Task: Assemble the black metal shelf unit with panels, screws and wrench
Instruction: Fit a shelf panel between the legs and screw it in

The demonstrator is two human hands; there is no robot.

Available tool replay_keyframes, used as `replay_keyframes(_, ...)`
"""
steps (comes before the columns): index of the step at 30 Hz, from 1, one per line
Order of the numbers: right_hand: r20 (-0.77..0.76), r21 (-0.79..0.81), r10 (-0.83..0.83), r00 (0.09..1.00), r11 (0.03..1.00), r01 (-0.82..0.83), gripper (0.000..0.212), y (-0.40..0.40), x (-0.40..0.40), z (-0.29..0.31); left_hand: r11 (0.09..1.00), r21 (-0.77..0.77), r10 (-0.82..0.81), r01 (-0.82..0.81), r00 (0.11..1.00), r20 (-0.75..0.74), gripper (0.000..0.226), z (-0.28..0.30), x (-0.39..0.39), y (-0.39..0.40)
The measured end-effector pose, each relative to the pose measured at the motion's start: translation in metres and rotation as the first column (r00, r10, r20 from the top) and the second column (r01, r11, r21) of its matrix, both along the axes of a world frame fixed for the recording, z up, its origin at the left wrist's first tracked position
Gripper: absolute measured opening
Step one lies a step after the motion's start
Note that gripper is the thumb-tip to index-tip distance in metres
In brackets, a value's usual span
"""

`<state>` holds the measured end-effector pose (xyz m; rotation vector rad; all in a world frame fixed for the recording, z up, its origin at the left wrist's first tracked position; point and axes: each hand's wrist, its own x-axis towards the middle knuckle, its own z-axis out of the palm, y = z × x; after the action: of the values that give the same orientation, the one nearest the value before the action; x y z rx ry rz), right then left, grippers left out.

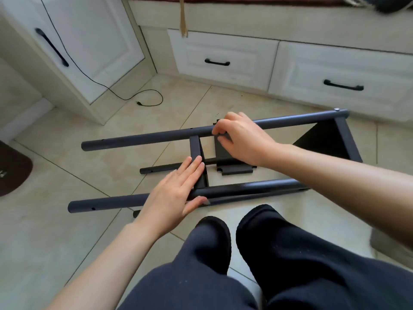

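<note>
left hand (pixel 176 193) flat, fingers straight and together, pressing on the near pole (pixel 245 189) where the crossbar (pixel 195 148) joins it; thumb under the pole's near side. holds nothing. right hand (pixel 240 138) reaches over the far pole (pixel 156 136), fingers curled, pinching something small at the top edge of a loose panel (pixel 223 151); can't tell what the small part is. frame lies on its side on the tile floor (pixel 111 171), poles running left to right, open ends at left. crossbar spans far pole to near pole between the hands. right end closed by a black shelf (pixel 324 142), a silver screw (pixel 336 109) showing at the far pole's top right. a third pole (pixel 156 170) lies lower, between the two, with the loose panel's notched edge just right of it. person's dark-trousered knees (pixel 223 242) just below the near pole. white drawers (pixel 223 59) behind, black cable (pixel 145 97) on the floor at left.
</note>
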<state>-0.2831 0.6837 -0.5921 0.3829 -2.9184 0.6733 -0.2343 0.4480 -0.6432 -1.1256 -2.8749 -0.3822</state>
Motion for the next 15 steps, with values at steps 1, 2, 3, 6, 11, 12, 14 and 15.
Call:
replay_keyframes(1, -0.017, 0.085, 0.007, 1.0, 0.996, -0.005, 0.029, 0.003, -0.003, 0.001, 1.0, 0.014, 0.017, -0.017, 1.0, -0.001, 0.071, -0.001, 0.004, 0.001)
replay_keyframes(2, -0.018, 0.167, 0.016, 1.0, 0.986, -0.013, 0.034, 0.006, -0.007, 0.0, 0.999, 0.035, 0.041, -0.041, 0.999, 0.0, 0.07, -0.002, 0.009, 0.003)
replay_keyframes(3, -0.007, 0.238, 0.026, 1.0, 0.971, -0.024, 0.039, 0.007, -0.011, -0.001, 0.996, 0.065, 0.064, -0.064, 0.998, 0.003, 0.069, -0.003, 0.013, 0.005)
replay_keyframes(6, 0.112, 0.28, -0.001, 0.994, 0.959, -0.03, 0.046, 0.006, -0.019, -0.004, 0.972, 0.189, 0.126, -0.138, 0.989, 0.074, 0.059, -0.004, 0.024, 0.005)
replay_keyframes(11, 0.139, 0.24, -0.016, 0.99, 0.971, -0.018, 0.041, 0.006, -0.024, -0.007, 0.807, 0.483, 0.305, -0.34, 0.94, 0.151, 0.024, 0.001, 0.048, -0.014)
replay_keyframes(12, 0.129, 0.25, -0.01, 0.992, 0.968, -0.023, 0.042, 0.006, -0.024, -0.008, 0.763, 0.537, 0.341, -0.359, 0.93, 0.137, 0.019, 0.001, 0.054, -0.017)
replay_keyframes(14, 0.113, 0.261, -0.009, 0.994, 0.965, -0.021, 0.043, 0.007, -0.024, -0.01, 0.655, 0.613, 0.411, -0.441, 0.889, 0.201, 0.011, -0.001, 0.066, -0.021)
replay_keyframes(15, 0.106, 0.259, -0.011, 0.994, 0.966, -0.017, 0.044, 0.008, -0.024, -0.011, 0.58, 0.617, 0.445, -0.532, 0.841, 0.307, 0.009, -0.003, 0.07, -0.021)
